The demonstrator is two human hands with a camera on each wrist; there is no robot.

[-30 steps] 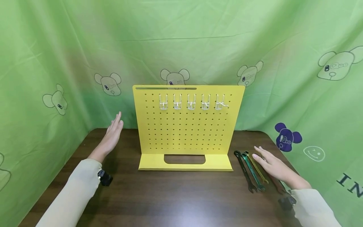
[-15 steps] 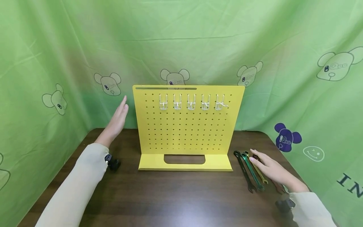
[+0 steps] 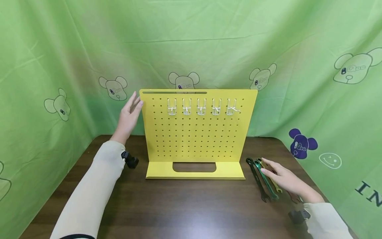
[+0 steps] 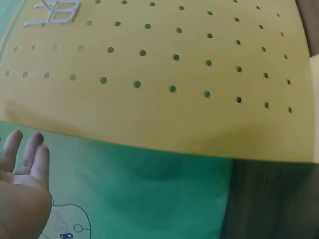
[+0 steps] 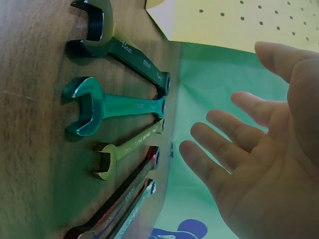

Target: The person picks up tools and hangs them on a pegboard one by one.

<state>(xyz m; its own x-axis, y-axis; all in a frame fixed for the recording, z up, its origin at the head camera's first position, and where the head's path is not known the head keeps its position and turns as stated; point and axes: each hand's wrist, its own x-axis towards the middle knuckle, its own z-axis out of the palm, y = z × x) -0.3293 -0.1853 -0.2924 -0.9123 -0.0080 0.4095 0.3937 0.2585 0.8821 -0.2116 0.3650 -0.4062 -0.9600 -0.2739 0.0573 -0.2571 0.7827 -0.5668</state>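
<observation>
A yellow pegboard (image 3: 197, 139) stands upright on its base, with several white wire hooks (image 3: 201, 108) in a row near the top. My left hand (image 3: 129, 114) is at the board's upper left edge, fingers extended; I cannot tell whether they touch it. Over the wrenches on the right, my right hand (image 3: 283, 179) hovers with relaxed fingers, holding nothing. Side by side lie a black wrench (image 3: 257, 179), a green wrench (image 5: 129, 105), a gold wrench (image 5: 132, 143) and a red wrench (image 5: 122, 191). Beyond the red one is a paler wrench (image 5: 134, 211). My right hand partly hides some in the head view.
Everything rests on a dark brown wooden table (image 3: 179, 209). A green curtain (image 3: 194, 49) with printed mouse heads hangs behind and along both sides. The board's base has a cut-out slot at the front.
My left hand has moved up and to the right, from beside the pegboard to its upper left edge. My right hand has shifted slightly left above the wrenches.
</observation>
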